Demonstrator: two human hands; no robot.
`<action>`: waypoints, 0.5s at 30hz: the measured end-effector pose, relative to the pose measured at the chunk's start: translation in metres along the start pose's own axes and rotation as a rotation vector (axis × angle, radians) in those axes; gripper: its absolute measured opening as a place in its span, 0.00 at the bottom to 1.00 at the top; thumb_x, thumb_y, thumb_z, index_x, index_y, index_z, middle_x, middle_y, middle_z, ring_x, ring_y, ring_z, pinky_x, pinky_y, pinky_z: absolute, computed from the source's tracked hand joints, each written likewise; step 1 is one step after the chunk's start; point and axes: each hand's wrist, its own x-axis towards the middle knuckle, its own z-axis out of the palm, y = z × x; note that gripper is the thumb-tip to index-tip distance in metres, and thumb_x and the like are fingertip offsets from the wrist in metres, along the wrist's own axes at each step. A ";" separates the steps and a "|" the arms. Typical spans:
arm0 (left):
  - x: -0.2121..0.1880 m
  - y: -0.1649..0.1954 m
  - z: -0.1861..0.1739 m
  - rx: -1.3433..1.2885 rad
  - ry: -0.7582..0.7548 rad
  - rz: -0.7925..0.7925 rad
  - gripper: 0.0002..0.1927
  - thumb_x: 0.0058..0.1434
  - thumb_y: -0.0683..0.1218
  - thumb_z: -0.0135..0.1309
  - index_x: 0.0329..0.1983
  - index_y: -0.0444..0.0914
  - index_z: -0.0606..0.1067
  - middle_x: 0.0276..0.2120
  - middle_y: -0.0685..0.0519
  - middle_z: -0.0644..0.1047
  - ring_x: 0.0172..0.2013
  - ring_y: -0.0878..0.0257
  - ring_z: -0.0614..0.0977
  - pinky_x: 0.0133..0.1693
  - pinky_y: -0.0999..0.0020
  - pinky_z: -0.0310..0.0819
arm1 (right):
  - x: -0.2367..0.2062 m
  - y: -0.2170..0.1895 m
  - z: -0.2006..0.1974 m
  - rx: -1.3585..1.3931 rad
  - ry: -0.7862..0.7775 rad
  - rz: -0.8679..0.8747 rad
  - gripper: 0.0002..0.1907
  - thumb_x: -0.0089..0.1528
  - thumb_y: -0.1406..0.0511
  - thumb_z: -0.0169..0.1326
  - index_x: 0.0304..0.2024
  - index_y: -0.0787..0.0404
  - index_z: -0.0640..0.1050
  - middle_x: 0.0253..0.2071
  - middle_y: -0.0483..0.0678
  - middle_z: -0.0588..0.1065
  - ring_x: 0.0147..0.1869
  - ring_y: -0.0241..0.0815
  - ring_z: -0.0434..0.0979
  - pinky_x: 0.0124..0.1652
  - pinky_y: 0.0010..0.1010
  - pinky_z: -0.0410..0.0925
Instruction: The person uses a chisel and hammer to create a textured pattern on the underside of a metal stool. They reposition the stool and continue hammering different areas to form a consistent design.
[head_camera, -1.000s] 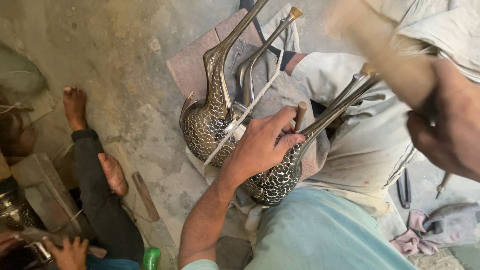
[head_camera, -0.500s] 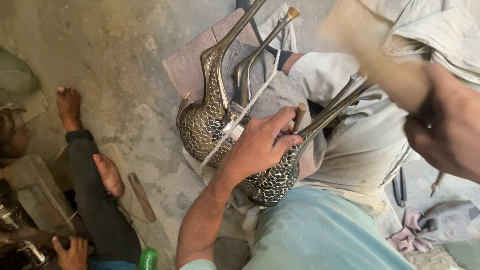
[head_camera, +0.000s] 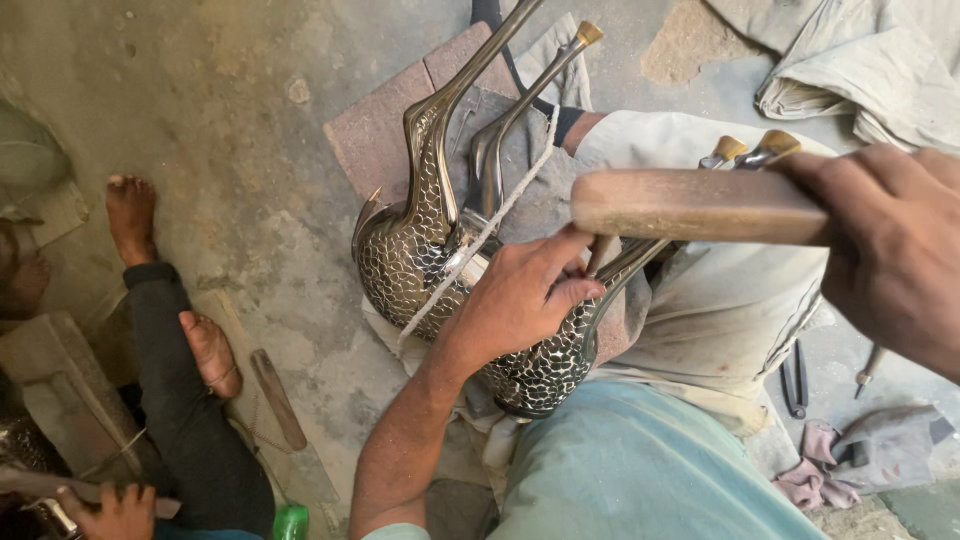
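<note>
Tight in here: the left hand (head_camera: 520, 295) sits on the metal bird figures (head_camera: 420, 250), whose long necks (head_camera: 470, 100) fan out beyond it and block that way. Right of it the wooden mallet (head_camera: 690, 205), in the right hand (head_camera: 890, 250), bars the air just above its fingers. Left of the left hand, bare concrete floor (head_camera: 250, 120) lies open up to a co-worker's legs (head_camera: 170, 350) and a wooden stick (head_camera: 278, 398).

Brass birds (head_camera: 420, 250) with dark scale pattern (silvery flecks), tan wooden mallet (head_camera: 690, 205), white cord (head_camera: 480, 240)
</note>
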 end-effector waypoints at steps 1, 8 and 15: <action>0.000 0.000 0.000 -0.001 -0.003 0.000 0.20 0.63 0.43 0.62 0.56 0.39 0.69 0.33 0.47 0.81 0.35 0.50 0.86 0.35 0.56 0.75 | 0.000 -0.002 -0.001 0.262 -0.027 0.146 0.28 0.57 0.78 0.56 0.61 0.62 0.74 0.40 0.57 0.77 0.35 0.53 0.79 0.38 0.41 0.73; -0.001 0.000 0.000 -0.003 -0.005 -0.010 0.21 0.61 0.43 0.62 0.56 0.39 0.69 0.33 0.47 0.81 0.35 0.50 0.86 0.35 0.55 0.76 | 0.004 -0.010 -0.014 0.393 0.175 0.020 0.27 0.53 0.82 0.50 0.56 0.72 0.73 0.43 0.65 0.75 0.41 0.61 0.77 0.43 0.44 0.72; -0.003 -0.004 -0.001 -0.006 -0.017 0.007 0.20 0.63 0.44 0.62 0.55 0.39 0.69 0.35 0.46 0.82 0.36 0.49 0.86 0.36 0.55 0.76 | 0.001 -0.016 -0.017 0.410 0.174 0.063 0.27 0.52 0.82 0.49 0.55 0.70 0.75 0.43 0.63 0.75 0.45 0.62 0.77 0.46 0.46 0.71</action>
